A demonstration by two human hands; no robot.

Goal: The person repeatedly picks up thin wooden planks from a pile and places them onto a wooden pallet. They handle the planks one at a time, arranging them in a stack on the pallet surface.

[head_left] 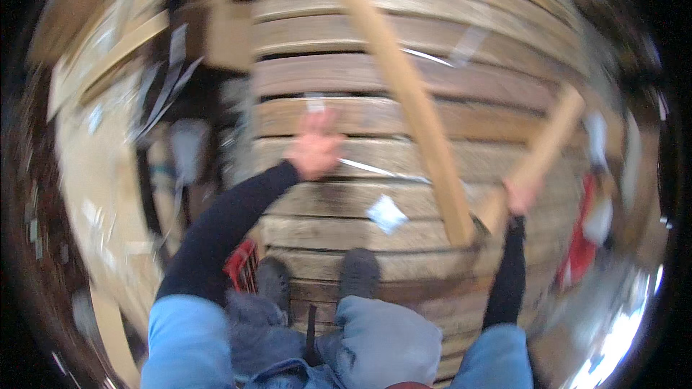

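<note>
**Handling under way over a slatted wooden floor**

Judged midway: done, one grip; left, release, with no finished state visible. Shows a longer strip, plain brown, straight-edged, cardboard-like, slanting across the centre; to its right, a shorter strip, nearing it at the lower end in a V, with joint too blurred to confirm. Grasps the shorter strip with the right hand; extends the left hand unclenched, with nothing evident inside. Includes a thin white band and a white paper scrap.
</note>
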